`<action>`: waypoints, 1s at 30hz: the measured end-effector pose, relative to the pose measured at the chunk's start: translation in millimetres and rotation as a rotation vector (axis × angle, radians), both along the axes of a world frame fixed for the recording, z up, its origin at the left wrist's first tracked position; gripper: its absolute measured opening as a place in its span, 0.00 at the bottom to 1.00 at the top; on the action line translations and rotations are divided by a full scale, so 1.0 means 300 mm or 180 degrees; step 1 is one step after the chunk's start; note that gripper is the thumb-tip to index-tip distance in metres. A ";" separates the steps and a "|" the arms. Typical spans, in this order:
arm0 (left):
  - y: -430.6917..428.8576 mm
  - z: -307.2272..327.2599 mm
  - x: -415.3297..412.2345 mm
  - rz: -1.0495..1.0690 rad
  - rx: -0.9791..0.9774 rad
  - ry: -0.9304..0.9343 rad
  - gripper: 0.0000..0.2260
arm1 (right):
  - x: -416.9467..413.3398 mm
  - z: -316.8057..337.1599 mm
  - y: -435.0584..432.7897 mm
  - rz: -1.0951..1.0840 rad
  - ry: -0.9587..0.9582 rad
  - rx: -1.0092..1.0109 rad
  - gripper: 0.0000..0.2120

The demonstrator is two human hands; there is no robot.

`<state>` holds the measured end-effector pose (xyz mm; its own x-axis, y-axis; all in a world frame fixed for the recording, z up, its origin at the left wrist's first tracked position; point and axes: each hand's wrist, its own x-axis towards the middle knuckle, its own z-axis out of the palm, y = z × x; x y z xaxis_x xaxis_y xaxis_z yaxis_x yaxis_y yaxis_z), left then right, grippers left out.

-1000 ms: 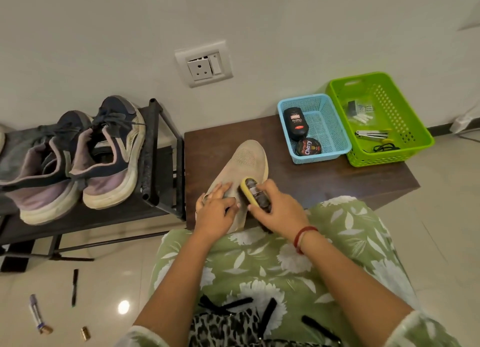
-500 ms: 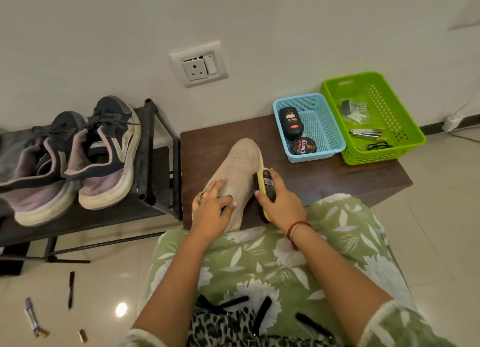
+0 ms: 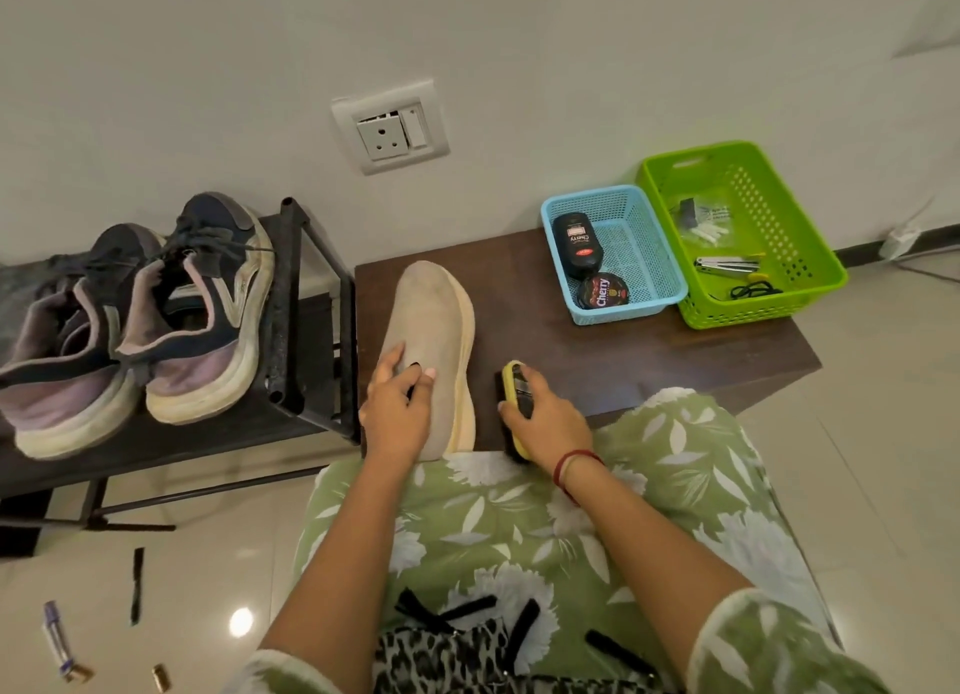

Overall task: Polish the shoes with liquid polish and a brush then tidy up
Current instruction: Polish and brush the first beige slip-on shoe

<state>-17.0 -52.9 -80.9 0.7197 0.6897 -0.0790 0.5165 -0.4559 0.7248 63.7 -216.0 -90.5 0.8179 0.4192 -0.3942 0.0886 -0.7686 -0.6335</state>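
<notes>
While beside shoe (image 3: 431,319), brush (image 3: 514,384) in hand (image 3: 548,425)

Beige shoe (image 3: 431,319), toe pointing away; yellow brush (image 3: 512,381) just beside, apart.

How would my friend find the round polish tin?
Look at the brown table by the wall. In the blue basket on it, nearest you, lies a round tin. Unlike the long black bottle beside it, it is flat and says Cherry.

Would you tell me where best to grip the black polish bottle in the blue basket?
Probably pinch the bottle across its middle, coming straight down from above: it lies flat by the left wall of the basket, with the tin at its near end.
</notes>
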 end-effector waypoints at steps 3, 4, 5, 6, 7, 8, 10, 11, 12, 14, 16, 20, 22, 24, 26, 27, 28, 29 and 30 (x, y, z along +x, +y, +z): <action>-0.002 0.008 -0.002 0.0148 -0.0035 -0.0019 0.10 | 0.007 0.042 -0.010 -0.0345 -0.0103 0.0697 0.30; -0.005 0.011 -0.001 0.0042 0.0034 0.0012 0.10 | 0.002 0.056 -0.012 -0.0344 -0.0129 0.0910 0.30; -0.010 0.014 0.002 -0.0135 0.0147 0.0076 0.11 | -0.002 0.068 -0.014 -0.0324 -0.0111 0.1040 0.30; -0.016 0.017 0.006 -0.0341 0.0280 0.0185 0.11 | -0.004 0.070 -0.016 -0.0322 -0.0052 0.1084 0.30; -0.022 0.019 0.012 -0.0535 0.0425 0.0298 0.12 | -0.002 0.066 -0.017 -0.0374 0.0055 0.1107 0.30; -0.025 0.022 0.017 -0.0706 0.0557 0.0414 0.12 | 0.002 0.061 -0.017 -0.0510 0.0211 0.1179 0.30; -0.028 0.030 0.023 -0.0935 0.0749 0.0629 0.12 | 0.016 0.049 -0.016 -0.1003 0.0675 0.1480 0.28; -0.028 0.033 0.024 -0.0991 0.0822 0.0698 0.13 | 0.022 0.043 -0.013 -0.1293 0.0957 0.1664 0.26; -0.030 0.038 0.024 -0.1012 0.0879 0.0750 0.12 | 0.027 0.037 -0.009 -0.1574 0.1219 0.1810 0.25; -0.039 0.048 0.020 -0.1002 0.0946 0.0795 0.13 | 0.036 0.029 -0.007 -0.1994 0.1530 0.1978 0.23; -0.048 0.054 0.009 -0.0898 0.1045 0.0795 0.13 | 0.045 0.024 -0.004 -0.2197 0.1551 0.2054 0.22; -0.073 0.073 -0.028 -0.0140 0.1183 0.1359 0.24 | 0.046 0.036 -0.003 -0.2217 0.1756 0.2118 0.22; -0.087 0.088 -0.002 0.0095 0.0821 0.1709 0.31 | 0.036 0.040 0.002 -0.2017 0.1818 0.2047 0.23; -0.089 0.100 0.060 0.0265 0.0416 0.1729 0.32 | 0.019 0.046 0.006 -0.1673 0.1676 0.1878 0.24; -0.079 0.110 0.124 0.0596 -0.0024 0.1474 0.22 | 0.000 0.049 0.008 -0.1263 0.1475 0.1648 0.25; -0.066 0.110 0.146 0.0727 -0.0068 0.1297 0.13 | -0.009 0.048 0.009 -0.1065 0.1387 0.1530 0.25; -0.051 0.108 0.153 0.0754 -0.0012 0.1131 0.06 | -0.019 0.047 0.010 -0.0863 0.1293 0.1405 0.26; -0.032 0.101 0.152 0.0637 0.0107 0.0971 0.05 | -0.026 0.043 0.012 -0.0681 0.1175 0.1272 0.26; -0.011 0.095 0.143 0.0414 0.0195 0.0813 0.05 | -0.032 0.044 0.014 -0.0531 0.1058 0.1131 0.27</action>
